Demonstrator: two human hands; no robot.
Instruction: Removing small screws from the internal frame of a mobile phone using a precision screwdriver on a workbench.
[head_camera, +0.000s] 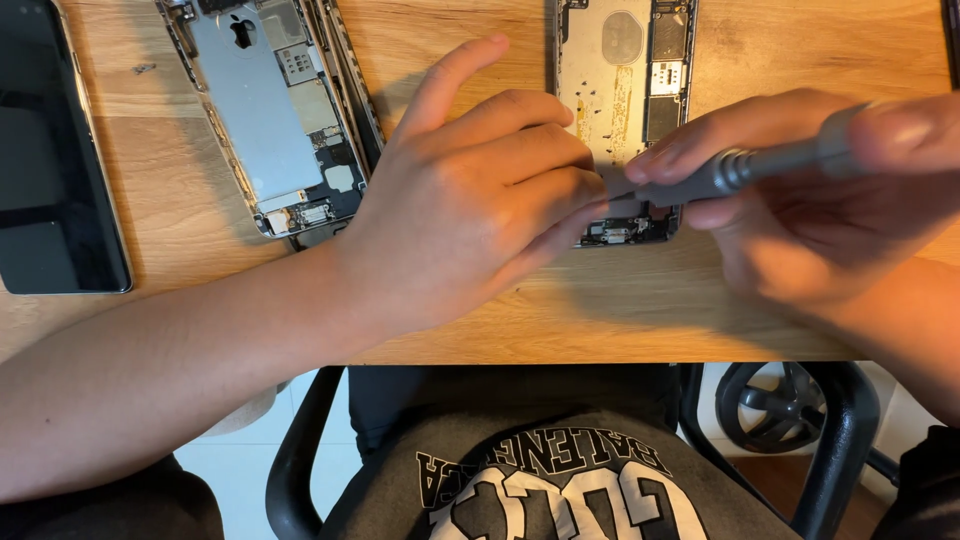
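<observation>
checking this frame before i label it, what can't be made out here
All in the head view:
- Screwdriver tip: hidden behind the left hand fingers.
- The spot being worked on the right phone shell: covered by both hands.
- Right hand: blurred and cut off by the right edge.
- Left phone shell: top cut off by the upper edge.
- Screws, if any: too small to tell.

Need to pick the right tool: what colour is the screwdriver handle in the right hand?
Grey metal, seen in the head view: screwdriver held by the right hand.
</observation>
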